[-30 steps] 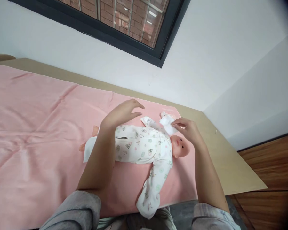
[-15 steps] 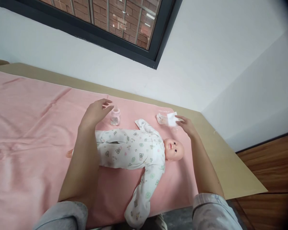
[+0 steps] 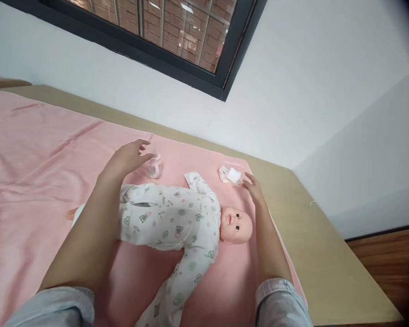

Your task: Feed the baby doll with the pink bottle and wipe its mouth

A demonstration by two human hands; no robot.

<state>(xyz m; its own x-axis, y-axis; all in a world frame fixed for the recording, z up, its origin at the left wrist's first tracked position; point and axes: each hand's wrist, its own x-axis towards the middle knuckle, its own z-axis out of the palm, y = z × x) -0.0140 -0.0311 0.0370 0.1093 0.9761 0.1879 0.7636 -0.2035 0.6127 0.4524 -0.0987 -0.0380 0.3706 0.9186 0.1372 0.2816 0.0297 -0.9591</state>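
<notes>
A baby doll [image 3: 236, 223] in a white printed sleepsuit [image 3: 170, 218] lies on its back on a pink cloth [image 3: 37, 150], head to the right. My left hand [image 3: 126, 156] reaches over the doll's legs, fingers apart, its fingertips almost touching a small clear baby bottle [image 3: 154, 166] standing upright. My right hand [image 3: 252, 187] hovers open beside the doll's head, just right of a white folded wipe [image 3: 234, 174] lying on a crumpled wrapper [image 3: 224, 174].
The pink cloth covers a tan tabletop [image 3: 327, 254] set against a white wall. A dark-framed window [image 3: 177, 41] is above. Wooden floor [image 3: 385, 268] shows at the right. The table's right edge lies close to my right arm.
My right hand has let go of the white wipe, which now lies on the wrapper. My left hand has moved left from above the doll toward the bottle.
</notes>
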